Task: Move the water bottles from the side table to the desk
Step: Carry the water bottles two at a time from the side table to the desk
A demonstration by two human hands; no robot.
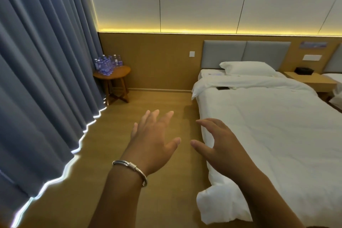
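Several clear water bottles (107, 65) with blue labels stand clustered on a round wooden side table (120, 72) in the far corner, against the curtain. My left hand (153, 139), with a silver bracelet at the wrist, is held out over the floor with fingers spread and empty. My right hand (216, 140) hovers beside it at the bed's edge, fingers loosely spread, holding nothing. Both hands are far short of the table. No desk is in view.
A blue curtain (42, 79) runs along the left. A bed (268, 126) with white bedding fills the right, a pillow (246, 67) and a dark flat object (223, 88) on it. A nightstand (311, 79) stands beyond. A wood floor strip (148, 103) leads to the table.
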